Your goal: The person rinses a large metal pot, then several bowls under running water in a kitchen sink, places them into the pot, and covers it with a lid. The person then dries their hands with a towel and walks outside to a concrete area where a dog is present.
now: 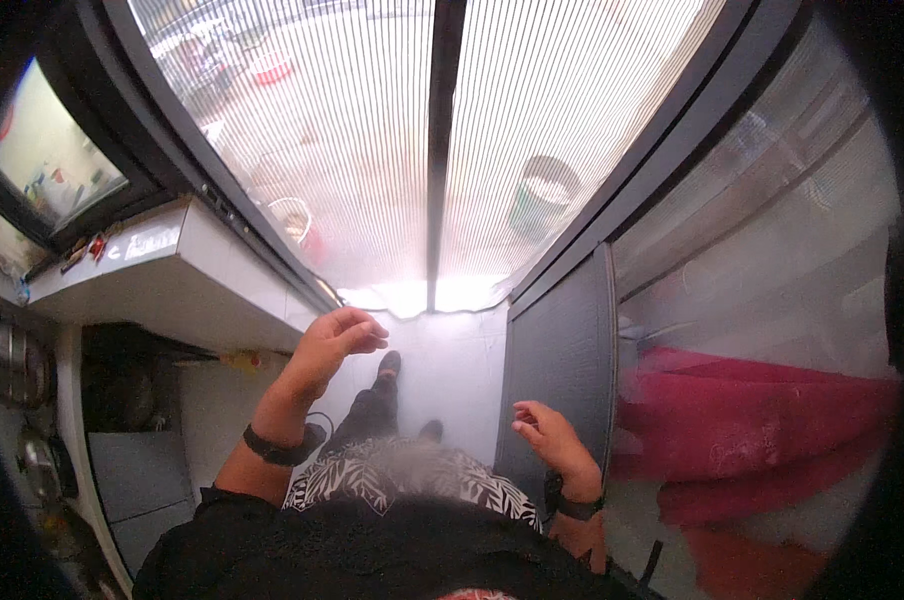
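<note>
My left hand (pixel 338 341) is raised in front of me near the edge of the white counter, its fingers loosely curled and no object visible in it. Lower on the right, my right hand (pixel 545 435) hangs in front of a dark grey panel (pixel 560 360), fingers bent and also without a visible object. Each wrist wears a dark band. Beyond both hands stands a ribbed translucent door or screen (pixel 354 142) with a dark middle bar. Below them show my dark trousers, a shoe (pixel 389 364) and a black-and-white leaf-patterned cloth.
On the left, a white counter (pixel 234 259) juts out, with small items at its far end and shelves below. A pink-red cloth (pixel 752 420) hangs at the right. Blurred through the ribbed panels are a green bucket-like container (pixel 534 206) and a red basket (pixel 272 67).
</note>
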Demonstrator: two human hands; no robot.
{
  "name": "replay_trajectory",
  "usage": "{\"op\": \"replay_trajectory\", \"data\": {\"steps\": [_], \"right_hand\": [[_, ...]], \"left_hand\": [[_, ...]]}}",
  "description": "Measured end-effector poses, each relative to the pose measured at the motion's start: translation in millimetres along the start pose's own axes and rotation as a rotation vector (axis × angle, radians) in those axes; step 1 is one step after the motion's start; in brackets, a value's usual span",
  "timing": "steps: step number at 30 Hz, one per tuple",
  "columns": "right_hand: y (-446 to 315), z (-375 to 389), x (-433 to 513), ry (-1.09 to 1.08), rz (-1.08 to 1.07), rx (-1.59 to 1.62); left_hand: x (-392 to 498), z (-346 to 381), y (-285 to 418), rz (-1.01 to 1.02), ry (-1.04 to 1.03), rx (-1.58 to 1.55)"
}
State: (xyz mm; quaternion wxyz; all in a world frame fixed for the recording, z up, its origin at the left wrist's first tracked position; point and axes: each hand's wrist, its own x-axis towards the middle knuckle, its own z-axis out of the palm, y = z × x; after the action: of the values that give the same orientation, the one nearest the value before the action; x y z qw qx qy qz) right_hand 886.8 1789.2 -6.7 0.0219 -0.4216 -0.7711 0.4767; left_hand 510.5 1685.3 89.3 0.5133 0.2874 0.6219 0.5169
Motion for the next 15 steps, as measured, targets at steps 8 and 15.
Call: {"op": "replay_trajectory", "data": {"steps": [8,15], "right_hand": [[-29,-26,65,0.039,-0.049,-0.024],[-134,-76,188,0.134,-0.329,-0.088]], "left_hand": [[97,-1,36,0.122,-0.128,0.026],[193,-13,88,0.262,-0.231,0.071]]}}
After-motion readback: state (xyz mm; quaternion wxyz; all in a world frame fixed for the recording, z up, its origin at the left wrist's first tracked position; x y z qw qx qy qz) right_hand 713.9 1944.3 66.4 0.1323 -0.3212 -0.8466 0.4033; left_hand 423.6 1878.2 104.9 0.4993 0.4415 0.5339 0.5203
